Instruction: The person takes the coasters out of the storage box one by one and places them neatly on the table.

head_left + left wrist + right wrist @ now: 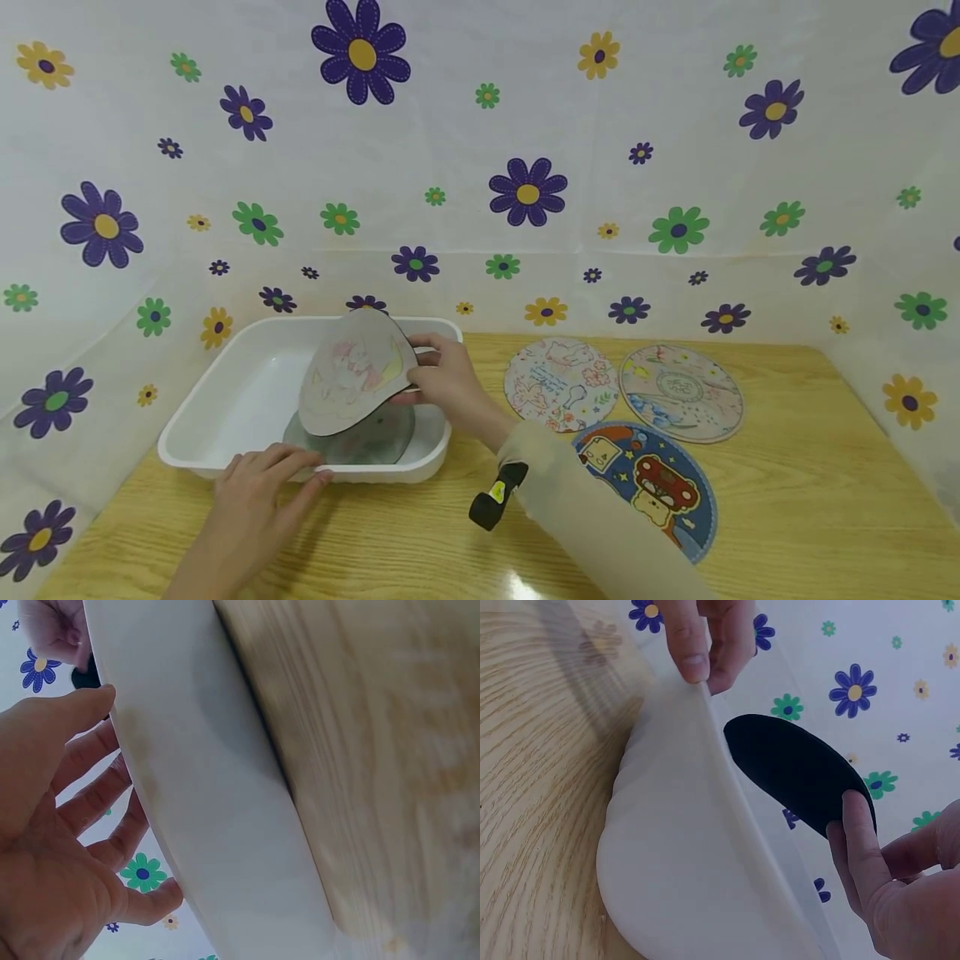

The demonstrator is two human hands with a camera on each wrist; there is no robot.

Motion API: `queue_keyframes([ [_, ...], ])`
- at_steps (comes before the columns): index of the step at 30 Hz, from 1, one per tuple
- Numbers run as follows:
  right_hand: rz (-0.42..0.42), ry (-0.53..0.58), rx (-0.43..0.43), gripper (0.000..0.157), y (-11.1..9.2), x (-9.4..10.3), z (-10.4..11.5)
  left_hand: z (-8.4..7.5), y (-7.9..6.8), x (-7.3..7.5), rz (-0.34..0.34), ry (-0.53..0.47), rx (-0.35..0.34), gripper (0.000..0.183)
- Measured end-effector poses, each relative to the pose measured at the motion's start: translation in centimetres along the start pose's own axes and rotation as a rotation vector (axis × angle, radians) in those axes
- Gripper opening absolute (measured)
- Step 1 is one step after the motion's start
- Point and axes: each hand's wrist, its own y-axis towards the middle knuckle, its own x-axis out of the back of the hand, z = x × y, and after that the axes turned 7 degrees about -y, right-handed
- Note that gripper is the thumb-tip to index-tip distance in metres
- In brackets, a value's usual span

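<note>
My right hand pinches a round mouse pad at its right edge and holds it up, tilted and bent, over a white plastic basin. Its pale printed face shows in the head view; the black underside shows in the right wrist view. Below it in the basin lies a grey round piece, partly covered by the raised pad. With my left hand I grip the basin's near rim, thumb outside and fingers over the inner side, as the left wrist view shows.
Right of the basin lie a white patterned round pad, a floral one and a blue bear one, partly behind my right sleeve. All rest on the wooden table. A flower-print sheet stands behind and at the sides.
</note>
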Motion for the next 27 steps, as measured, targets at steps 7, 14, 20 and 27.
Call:
queue_keyframes([
  [7, -0.009, 0.037, 0.016, 0.046, -1.1, 1.0, 0.8, 0.9, 0.3, -0.1, -0.038, -0.017, -0.038, 0.021],
  [14, -0.01, 0.035, 0.034, 0.047, -2.0, 2.5, 1.5, 1.6, 0.6, 0.0, -0.058, -0.013, -0.072, 0.022],
  [20, -0.017, 0.037, 0.068, 0.047, -2.6, 3.9, 2.0, 2.4, 1.0, 0.2, -0.062, 0.003, -0.111, 0.023],
  [27, -0.03, 0.058, 0.095, 0.046, -3.3, 5.0, 2.2, 3.4, 1.2, 0.6, -0.045, 0.022, -0.108, 0.022],
])
